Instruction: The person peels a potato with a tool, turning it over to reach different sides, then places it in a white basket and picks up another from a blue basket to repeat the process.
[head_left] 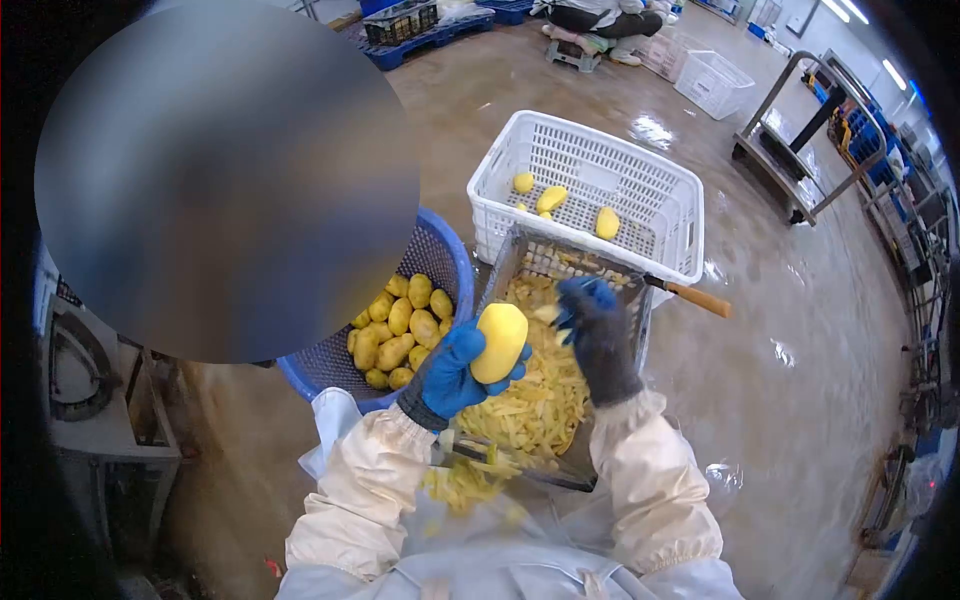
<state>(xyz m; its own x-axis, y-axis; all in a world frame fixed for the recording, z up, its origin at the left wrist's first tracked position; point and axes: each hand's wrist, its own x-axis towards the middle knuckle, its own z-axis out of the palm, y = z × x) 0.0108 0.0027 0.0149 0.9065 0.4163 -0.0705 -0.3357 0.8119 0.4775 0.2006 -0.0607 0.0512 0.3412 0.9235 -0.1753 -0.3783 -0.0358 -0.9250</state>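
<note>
Over the left edge of the peelings crate (509,255), the left hand (452,378) clasps a peeled potato (499,343) that could slip if wet; the blurred right hand (598,335) reads unclear.

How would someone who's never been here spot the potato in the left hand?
Find the white crate; adjoining it, nearer the camera, is a dark crate of pale peelings. Over its left side, the blue-gloved left hand holds the potato. It is smooth, bright yellow and peeled, unlike the unpeeled ones in the blue basket.
</note>
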